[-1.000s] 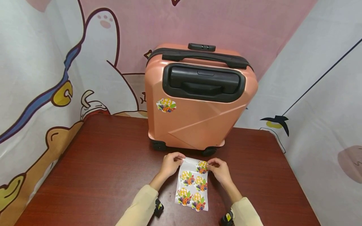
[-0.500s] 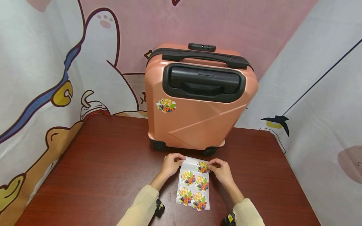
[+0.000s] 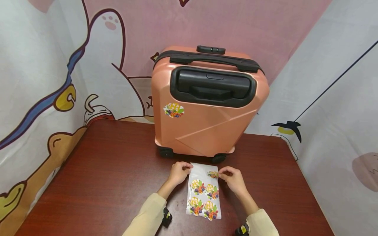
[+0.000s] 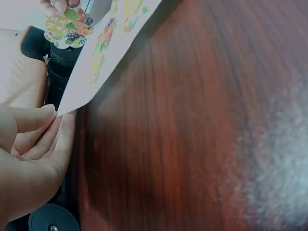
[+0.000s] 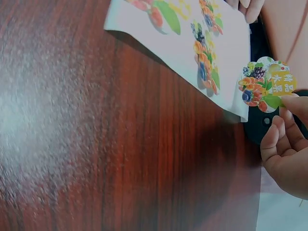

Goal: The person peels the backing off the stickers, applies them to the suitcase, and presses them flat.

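While left hand (image 3: 178,173) pinches sheet (image 3: 199,172) corner, right hand (image 3: 234,181) pinches sticker (image 5: 264,83) edge

The stickers (image 3: 197,187) are multicoloured and fruit-patterned, the sheet (image 3: 199,169) white

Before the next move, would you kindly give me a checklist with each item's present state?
1. Left hand holds the sheet: ok, pinching its far left corner.
2. Right hand grips the sticker: ok, pinched at its edge.
3. Sticker fully free of the sheet: cannot tell; they overlap in the right wrist view.
4. Sticker lined up with the suitcase: not ok, it is by the sheet's far right corner.
5. Suitcase upright on the table: ok.
6. Bare suitcase space: ok, right of the fruit decal.
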Demonstrator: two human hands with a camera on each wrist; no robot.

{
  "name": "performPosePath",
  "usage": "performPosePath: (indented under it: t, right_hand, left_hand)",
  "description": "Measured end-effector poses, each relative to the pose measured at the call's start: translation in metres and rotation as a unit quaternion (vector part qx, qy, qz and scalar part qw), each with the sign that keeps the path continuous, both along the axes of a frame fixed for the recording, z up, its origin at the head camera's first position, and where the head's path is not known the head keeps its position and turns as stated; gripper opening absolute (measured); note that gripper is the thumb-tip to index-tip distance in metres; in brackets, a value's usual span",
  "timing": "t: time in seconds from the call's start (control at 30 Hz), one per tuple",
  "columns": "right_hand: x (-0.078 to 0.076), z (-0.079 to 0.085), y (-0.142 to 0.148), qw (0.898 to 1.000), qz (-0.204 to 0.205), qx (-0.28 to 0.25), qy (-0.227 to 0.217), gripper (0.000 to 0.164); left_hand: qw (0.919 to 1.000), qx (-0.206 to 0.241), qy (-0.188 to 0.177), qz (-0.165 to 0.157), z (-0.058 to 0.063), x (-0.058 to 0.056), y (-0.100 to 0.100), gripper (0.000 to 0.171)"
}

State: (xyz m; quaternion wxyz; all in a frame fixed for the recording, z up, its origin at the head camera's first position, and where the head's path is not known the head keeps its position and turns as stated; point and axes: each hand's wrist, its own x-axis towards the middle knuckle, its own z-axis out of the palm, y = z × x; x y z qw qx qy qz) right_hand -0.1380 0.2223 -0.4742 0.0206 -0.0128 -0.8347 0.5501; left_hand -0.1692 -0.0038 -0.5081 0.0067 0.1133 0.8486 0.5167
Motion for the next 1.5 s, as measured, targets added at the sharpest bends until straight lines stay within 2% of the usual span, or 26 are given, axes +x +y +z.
performPosePath:
  t: [0.13, 0.3, 0.5, 0.73, 0.93, 1.07, 1.2, 1.5]
  right_hand:
    - [-0.006, -0.012, 0.01, 1.0, -0.013, 0.005, -0.008, 0.006]
    - [-0.011, -0.013, 0.011, 1.0, 0.008, 0.011, 0.0, 0.005]
    - [-0.016, -0.001, 0.001, 0.999, 0.045, 0.01, 0.008, 0.006]
    - [-0.019, 0.016, -0.019, 0.993, 0.111, 0.024, 0.02, 0.006]
    - [-0.018, 0.023, -0.029, 0.989, 0.141, 0.026, 0.03, 0.007]
    - [-0.018, 0.023, -0.032, 0.989, 0.144, 0.019, 0.022, 0.007]
    - [-0.016, 0.027, -0.034, 0.99, 0.143, 0.009, 0.013, 0.008]
    - [-0.006, 0.054, -0.046, 0.992, 0.122, 0.011, 0.027, 0.009]
  left_hand:
    - [0.9998, 0.012, 0.001, -0.015, -0.002, 0.0, -0.001, 0.015]
    - [0.9998, 0.019, -0.002, -0.011, -0.002, -0.001, -0.006, 0.014]
    - [0.9996, 0.023, 0.003, -0.015, 0.008, -0.001, -0.008, 0.012]
    - [0.9977, 0.041, 0.02, -0.05, 0.029, 0.003, -0.001, 0.01]
    - [0.9975, 0.044, 0.036, -0.043, 0.035, 0.006, 0.001, 0.009]
    - [0.9976, 0.043, 0.042, -0.034, 0.035, 0.007, -0.001, 0.004]
    - [0.9973, 0.046, 0.042, -0.039, 0.036, 0.008, -0.003, 0.004]
    - [0.9954, 0.047, 0.044, -0.071, 0.045, 0.005, -0.009, 0.004]
